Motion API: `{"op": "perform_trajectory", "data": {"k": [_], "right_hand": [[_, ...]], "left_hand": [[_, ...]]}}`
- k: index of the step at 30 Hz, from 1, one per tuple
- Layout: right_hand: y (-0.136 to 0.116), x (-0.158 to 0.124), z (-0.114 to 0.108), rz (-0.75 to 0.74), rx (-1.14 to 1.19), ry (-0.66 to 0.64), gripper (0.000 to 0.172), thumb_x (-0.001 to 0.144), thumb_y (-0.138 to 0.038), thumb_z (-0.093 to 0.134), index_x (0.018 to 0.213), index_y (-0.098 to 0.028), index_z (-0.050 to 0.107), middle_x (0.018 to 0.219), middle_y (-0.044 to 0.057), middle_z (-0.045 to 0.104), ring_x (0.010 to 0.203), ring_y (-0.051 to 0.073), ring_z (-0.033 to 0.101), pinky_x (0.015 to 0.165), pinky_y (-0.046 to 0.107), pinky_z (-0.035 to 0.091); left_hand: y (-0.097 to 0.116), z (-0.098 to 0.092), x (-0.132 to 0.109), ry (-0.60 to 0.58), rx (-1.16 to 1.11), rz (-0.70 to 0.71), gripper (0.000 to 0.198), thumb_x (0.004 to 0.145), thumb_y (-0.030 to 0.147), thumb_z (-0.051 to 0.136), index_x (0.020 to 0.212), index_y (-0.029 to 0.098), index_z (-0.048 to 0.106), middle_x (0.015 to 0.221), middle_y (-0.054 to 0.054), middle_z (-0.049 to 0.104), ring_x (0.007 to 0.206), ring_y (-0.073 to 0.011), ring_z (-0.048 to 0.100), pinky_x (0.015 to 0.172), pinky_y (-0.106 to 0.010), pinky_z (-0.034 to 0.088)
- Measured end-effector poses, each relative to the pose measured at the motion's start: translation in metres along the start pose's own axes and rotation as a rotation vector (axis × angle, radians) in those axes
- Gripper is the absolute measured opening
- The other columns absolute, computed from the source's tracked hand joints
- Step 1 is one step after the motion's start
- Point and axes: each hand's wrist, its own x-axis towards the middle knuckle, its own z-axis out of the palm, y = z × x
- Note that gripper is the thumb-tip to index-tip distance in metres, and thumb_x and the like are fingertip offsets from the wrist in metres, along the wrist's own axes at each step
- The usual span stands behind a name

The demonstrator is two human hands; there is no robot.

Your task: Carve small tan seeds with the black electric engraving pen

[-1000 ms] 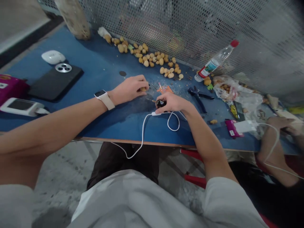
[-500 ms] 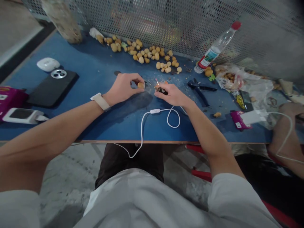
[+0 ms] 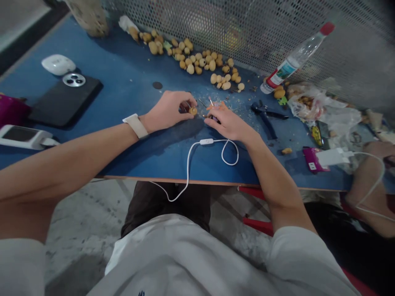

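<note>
My left hand [image 3: 170,110] rests on the blue table [image 3: 129,94] and pinches a small tan nut-like bead [image 3: 193,110] between its fingertips. A pale watch is on that wrist. My right hand [image 3: 228,122] lies just to the right, fingers curled around a small dark tool [image 3: 213,118] whose tip points at the bead. A white cable [image 3: 197,154] with an inline switch loops away from under the right hand and drops over the table's front edge. Orange scraps and crumbs lie just beyond both hands.
A scatter of tan nuts [image 3: 197,61] lies along the perforated metal screen [image 3: 247,28]. Black pliers [image 3: 265,117], a leaning plastic bottle [image 3: 293,59] and a plastic bag [image 3: 321,109] are at the right. A black phone [image 3: 63,100], earbud case [image 3: 58,64] and white device [image 3: 23,137] are at the left. Another person's arm [image 3: 367,189] is at the far right.
My right hand moved up from beside the cable switch to the bead, bringing the dark tool's tip to it. The left hand stayed pinched on the bead. The view shifted slightly.
</note>
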Motion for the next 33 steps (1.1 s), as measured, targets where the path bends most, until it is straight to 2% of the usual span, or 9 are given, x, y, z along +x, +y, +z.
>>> {"op": "perform_trajectory", "data": {"k": [4,6,11,18,23,28,30,33], "right_hand": [[0.002,0.001,0.003,0.008,-0.017,0.005,0.050,0.132,-0.070,0.056,0.127,-0.025,0.077,0.107,0.013,0.082,0.108,0.039,0.076,0.118,0.060,0.060],[0.002,0.001,0.005,0.011,-0.028,0.007,0.050,0.133,-0.071,0.055,0.127,-0.026,0.076,0.106,0.013,0.081,0.110,0.041,0.076,0.122,0.064,0.059],[0.005,0.002,0.009,0.010,-0.084,0.029,0.051,0.133,-0.072,0.051,0.124,-0.026,0.073,0.113,0.015,0.081,0.113,0.043,0.076,0.125,0.068,0.058],[0.012,-0.001,0.010,-0.011,-0.051,0.047,0.065,0.129,-0.088,0.048,0.123,-0.028,0.073,0.117,0.018,0.084,0.117,0.046,0.077,0.123,0.071,0.061],[0.005,-0.001,0.007,0.009,-0.056,0.025,0.061,0.131,-0.082,0.049,0.122,-0.027,0.072,0.115,0.019,0.083,0.126,0.049,0.078,0.128,0.073,0.059],[-0.008,-0.001,0.006,0.074,-0.089,0.007,0.059,0.132,-0.079,0.047,0.124,-0.027,0.073,0.135,0.022,0.087,0.139,0.050,0.076,0.130,0.070,0.058],[-0.013,-0.001,0.005,0.099,-0.103,0.011,0.060,0.131,-0.080,0.046,0.128,-0.028,0.075,0.139,0.022,0.088,0.140,0.049,0.076,0.129,0.068,0.058],[-0.017,-0.002,0.001,0.108,-0.109,-0.024,0.059,0.131,-0.079,0.044,0.133,-0.029,0.076,0.134,0.020,0.088,0.135,0.050,0.077,0.128,0.071,0.059]], "left_hand": [[-0.005,0.002,0.001,-0.023,-0.015,0.005,0.028,0.110,0.040,0.090,0.134,0.025,0.090,0.129,-0.012,0.097,0.116,-0.0326,0.092,0.113,-0.047,0.076],[-0.006,0.002,0.001,-0.030,-0.008,0.022,0.028,0.114,0.046,0.089,0.132,0.025,0.091,0.127,-0.013,0.097,0.118,-0.0339,0.091,0.113,-0.049,0.076],[-0.003,0.001,0.001,-0.041,-0.008,0.028,0.028,0.116,0.047,0.088,0.131,0.023,0.092,0.128,-0.014,0.096,0.119,-0.0357,0.092,0.118,-0.052,0.074],[0.001,0.000,-0.001,-0.045,0.009,0.021,0.033,0.121,0.051,0.081,0.133,0.023,0.094,0.129,-0.011,0.097,0.118,-0.0319,0.088,0.117,-0.049,0.072],[0.001,0.000,0.000,-0.026,0.022,0.062,0.028,0.113,0.042,0.084,0.130,0.024,0.096,0.129,-0.014,0.097,0.116,-0.0355,0.091,0.115,-0.050,0.073],[-0.003,0.002,0.000,-0.008,-0.014,0.072,0.028,0.111,0.046,0.086,0.127,0.026,0.096,0.127,-0.013,0.098,0.117,-0.0369,0.092,0.117,-0.051,0.074],[-0.005,0.002,0.000,-0.004,-0.029,0.075,0.026,0.109,0.046,0.088,0.126,0.028,0.097,0.126,-0.012,0.098,0.115,-0.0367,0.092,0.117,-0.052,0.074],[-0.008,0.003,0.000,0.011,-0.061,0.065,0.025,0.108,0.048,0.091,0.125,0.031,0.098,0.126,-0.011,0.098,0.117,-0.0368,0.092,0.115,-0.051,0.075]]}}
